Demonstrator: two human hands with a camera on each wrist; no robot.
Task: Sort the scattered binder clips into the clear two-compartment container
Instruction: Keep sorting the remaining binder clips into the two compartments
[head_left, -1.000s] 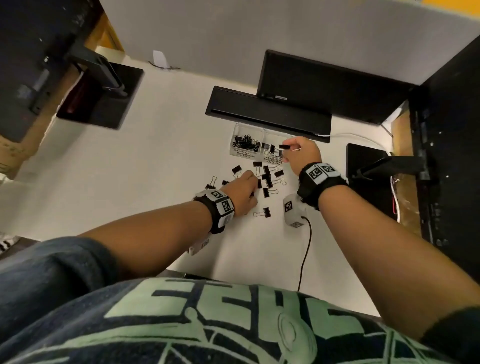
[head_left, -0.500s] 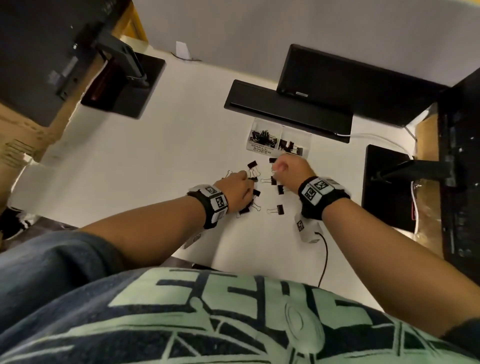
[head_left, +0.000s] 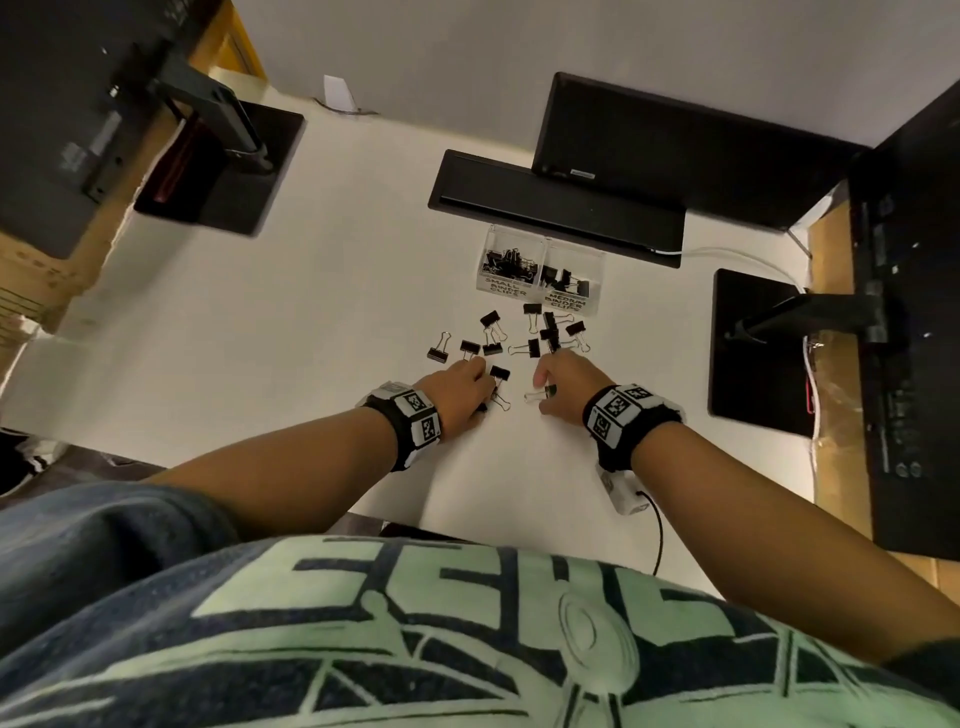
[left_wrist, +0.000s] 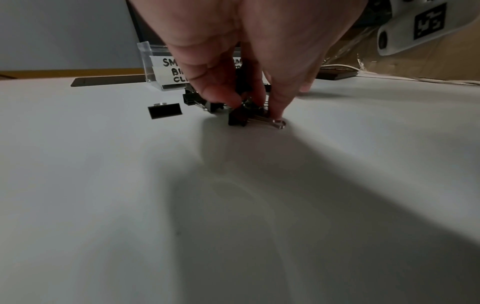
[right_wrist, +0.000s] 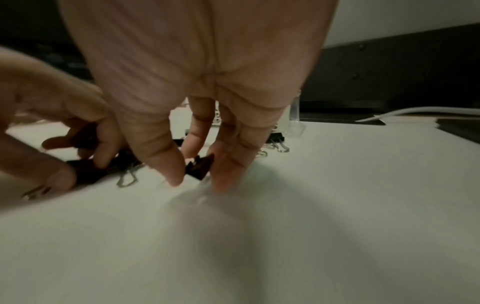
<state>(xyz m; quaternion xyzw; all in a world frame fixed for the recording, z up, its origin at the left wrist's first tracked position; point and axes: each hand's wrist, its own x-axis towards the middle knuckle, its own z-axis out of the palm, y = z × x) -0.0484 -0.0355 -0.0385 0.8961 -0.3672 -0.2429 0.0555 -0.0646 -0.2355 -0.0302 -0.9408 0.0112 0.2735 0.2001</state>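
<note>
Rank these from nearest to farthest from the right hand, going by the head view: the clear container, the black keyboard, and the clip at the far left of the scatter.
From the right hand:
1. Clip at the far left of the scatter, off to the hand's left on the table.
2. Clear container, straight ahead past the loose clips.
3. Black keyboard, just behind the container.

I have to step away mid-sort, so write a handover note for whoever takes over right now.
Left hand: pinching a binder clip on the white desk.
Right hand: closing on another clip; grip unclear, blurred.
Clear container: stands beyond the pile; both labelled compartments hold clips already.
Left: about a dozen scattered clips between hands and container, to sort small or medium.
</note>
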